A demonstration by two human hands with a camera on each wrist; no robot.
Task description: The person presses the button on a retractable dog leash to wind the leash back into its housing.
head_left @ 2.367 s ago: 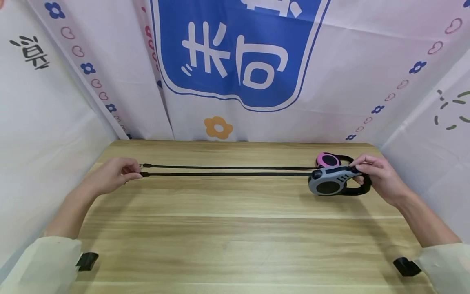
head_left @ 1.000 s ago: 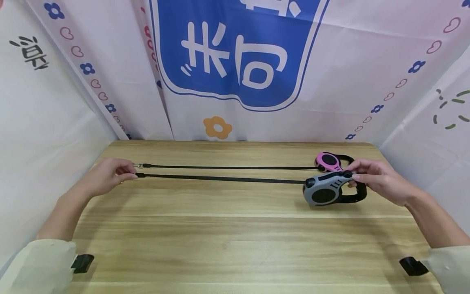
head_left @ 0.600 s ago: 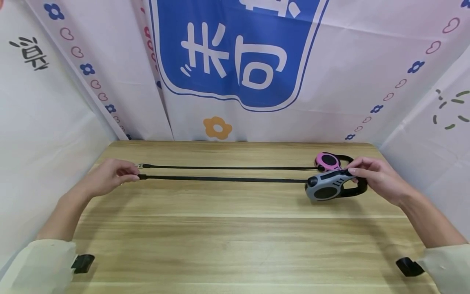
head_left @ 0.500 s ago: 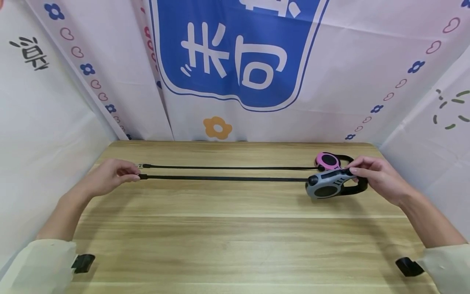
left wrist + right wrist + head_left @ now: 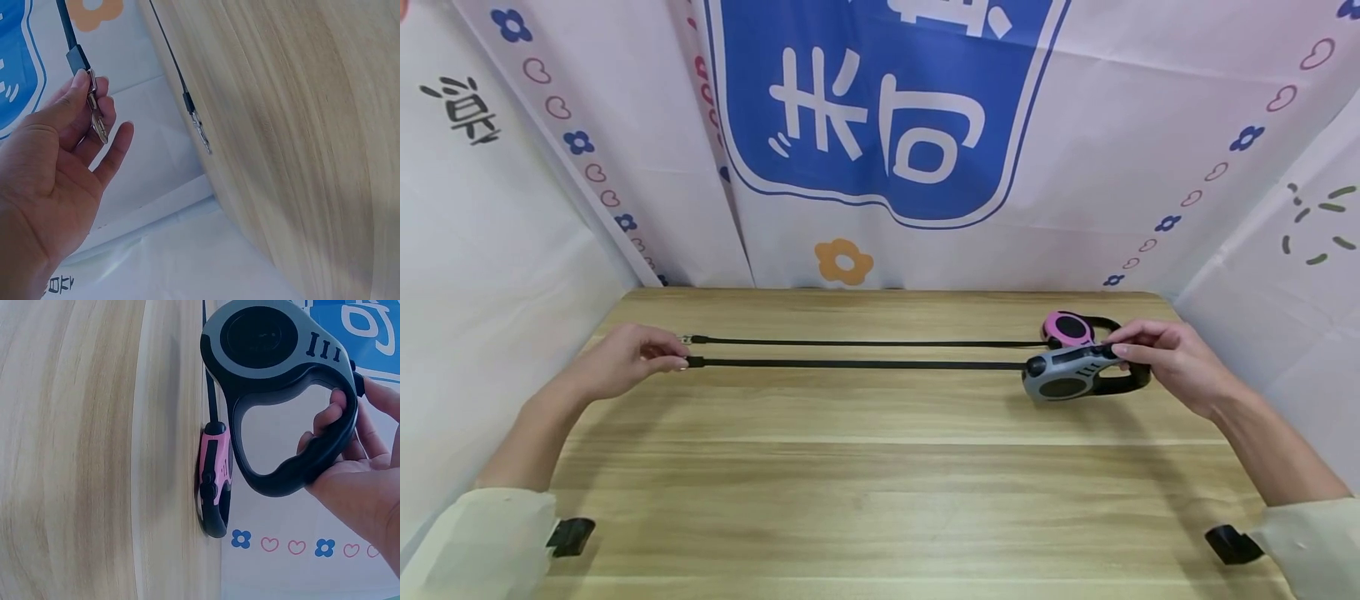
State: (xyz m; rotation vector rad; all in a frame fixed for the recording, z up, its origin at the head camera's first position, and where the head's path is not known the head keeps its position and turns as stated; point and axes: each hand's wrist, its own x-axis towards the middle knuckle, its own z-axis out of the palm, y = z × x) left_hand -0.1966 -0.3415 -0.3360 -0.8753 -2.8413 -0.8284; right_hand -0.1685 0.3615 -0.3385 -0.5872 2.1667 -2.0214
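A grey-and-black retractable dog leash (image 5: 1060,375) is held above the table by my right hand (image 5: 1176,367). In the right wrist view the fingers curl round its black loop handle (image 5: 331,447), thumb at the button. Its black strap (image 5: 857,364) runs straight across to my left hand (image 5: 632,362), which pinches the end by its metal clip (image 5: 97,115). Behind it on the table lies a pink retractable leash (image 5: 1066,327), partly covered by the grey one in the head view. The pink leash's strap (image 5: 865,342) stretches left, parallel, to its own metal clip (image 5: 200,132).
The wooden table (image 5: 880,500) spans the width between the arms. White printed cloth (image 5: 1150,125) with a blue sign hangs behind its far edge, and more cloth stands at both sides. Small black devices (image 5: 571,537) sit by the cuffs.
Since one second ago, the grey leash body has risen slightly toward the far edge, bringing its strap nearly level with the pink one's. My left hand has shifted a little right. Both grips remain.
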